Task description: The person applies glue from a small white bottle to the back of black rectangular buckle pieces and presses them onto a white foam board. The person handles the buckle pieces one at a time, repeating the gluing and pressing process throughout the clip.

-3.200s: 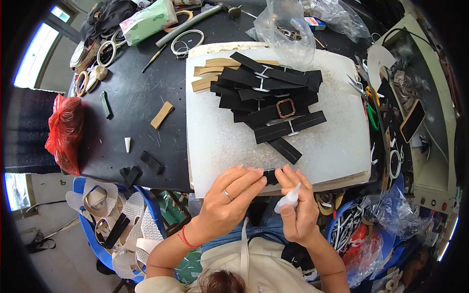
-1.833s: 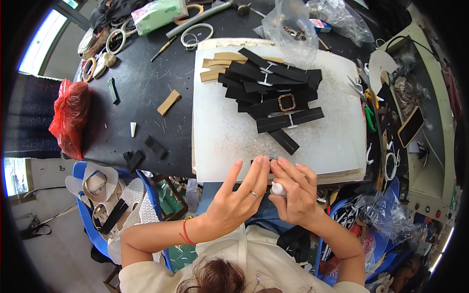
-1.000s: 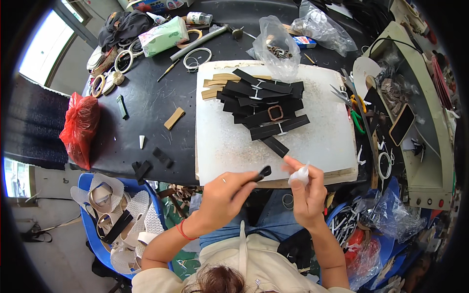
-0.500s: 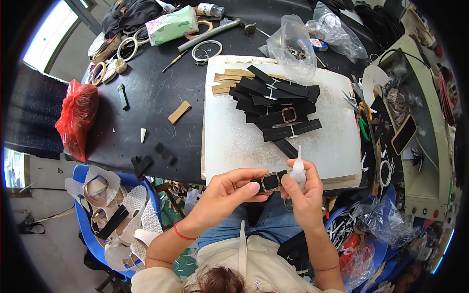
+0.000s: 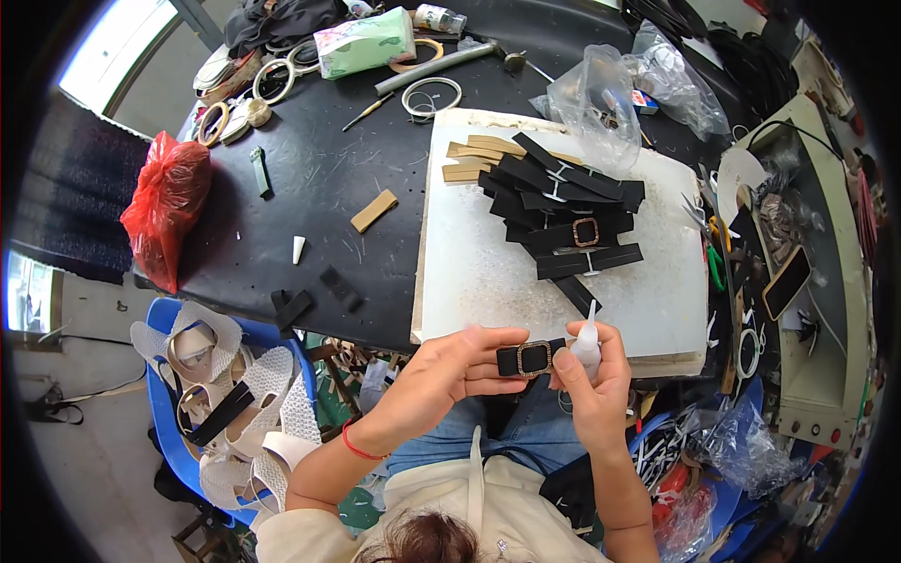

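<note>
Two hands, both closed on something, at the near edge of one white board [image 5: 479, 305]. Left hand [image 5: 446, 368] pinches one black strap [image 5: 509, 363] with one square buckle [image 5: 522, 361]; part of its grip hidden behind the strap. Right hand [image 5: 603, 380] clamps one white squeeze bottle [image 5: 587, 349], thumb at the strap's right end; bottle's base covered by fingers. Left, beyond: two black pieces [image 5: 341, 289], one white cone [image 5: 298, 250], one tan loop [image 5: 374, 212]. On the board, one black strap pile [image 5: 514, 208], overlapped past counting; tan strips [image 5: 462, 173] partly buried beneath.
</note>
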### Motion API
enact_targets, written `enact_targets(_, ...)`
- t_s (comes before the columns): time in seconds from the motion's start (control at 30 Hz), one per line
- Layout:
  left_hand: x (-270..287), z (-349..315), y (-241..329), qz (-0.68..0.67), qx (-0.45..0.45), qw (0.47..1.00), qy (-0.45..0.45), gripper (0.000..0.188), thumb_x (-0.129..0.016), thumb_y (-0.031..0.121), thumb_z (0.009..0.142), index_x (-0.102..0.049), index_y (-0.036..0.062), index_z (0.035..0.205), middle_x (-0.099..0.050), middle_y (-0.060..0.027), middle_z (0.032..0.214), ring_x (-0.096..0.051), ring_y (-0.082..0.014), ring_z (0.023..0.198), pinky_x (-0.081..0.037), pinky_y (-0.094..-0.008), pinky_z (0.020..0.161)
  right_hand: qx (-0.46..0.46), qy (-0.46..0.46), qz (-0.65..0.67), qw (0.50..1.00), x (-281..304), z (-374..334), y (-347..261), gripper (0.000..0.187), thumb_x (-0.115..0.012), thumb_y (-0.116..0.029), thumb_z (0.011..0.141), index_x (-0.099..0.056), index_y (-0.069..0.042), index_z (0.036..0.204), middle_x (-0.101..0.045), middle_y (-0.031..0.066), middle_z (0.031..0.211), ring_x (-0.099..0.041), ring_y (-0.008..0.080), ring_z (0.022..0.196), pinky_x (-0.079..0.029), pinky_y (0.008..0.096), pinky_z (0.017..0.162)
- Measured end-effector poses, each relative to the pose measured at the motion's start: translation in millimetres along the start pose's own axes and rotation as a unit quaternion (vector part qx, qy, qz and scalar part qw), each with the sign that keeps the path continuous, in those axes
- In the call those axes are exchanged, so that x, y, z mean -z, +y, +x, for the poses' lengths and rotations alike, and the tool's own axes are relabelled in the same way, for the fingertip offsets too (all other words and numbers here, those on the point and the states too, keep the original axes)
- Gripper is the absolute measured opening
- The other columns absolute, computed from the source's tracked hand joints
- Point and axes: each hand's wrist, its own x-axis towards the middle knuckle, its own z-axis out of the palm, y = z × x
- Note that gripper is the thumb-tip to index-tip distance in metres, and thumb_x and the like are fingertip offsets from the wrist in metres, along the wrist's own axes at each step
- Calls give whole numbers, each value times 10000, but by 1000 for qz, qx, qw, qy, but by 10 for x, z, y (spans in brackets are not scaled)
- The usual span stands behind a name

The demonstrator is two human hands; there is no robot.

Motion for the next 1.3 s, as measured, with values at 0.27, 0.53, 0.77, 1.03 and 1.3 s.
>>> enact_targets(0.27,586,51,423,252,-298,876,283,200,-655,88,913,-662,-5,1091,-690,-57,927,-652,-115,791,-511,-243,717,65,24,-40,997,105,-17,8,293,-592,-118,974,-488,-5,1224,-617,51,943,-564,75,770,-480,219,711)
enact_targets(0.53,923,358,755,738,-368,399,402,176,-650,98,872,-707,50,1030,-631,-159,1121,-568,-311,1047,-454,-397,875,62,31,-66,995,331,56,12,314,-518,-160,1014,-468,16,1270,-660,94,1035,-592,90,779,-487,230,697)
enact_targets(0.77,-115,930,109,776,-412,476,22,342,-695,86,748,-661,26,1083,-664,-105,1116,-636,-274,954,-521,-369,823,87,41,-92,991,283,-35,-32,307,-505,-141,1013,-478,7,1281,-674,106,1004,-600,84,749,-489,220,670)
enact_targets(1.03,92,238,91,708,-469,527,39,362,-634,-98,696,-659,-64,1055,-635,-177,1151,-650,-326,1008,-550,-376,844,143,106,-112,978,474,-174,23,331,-484,-159,1018,-456,29,1289,-652,115,986,-595,107,769,-486,232,699)
enact_targets(1.3,255,-5,-184,700,-415,567,121,346,-764,1,728,-692,14,1067,-614,-172,1234,-608,-351,1086,-503,-417,914,263,-29,-316,911,119,-61,48,348,-625,-65,926,-514,22,1244,-683,162,1072,-639,280,883,-511,331,794)
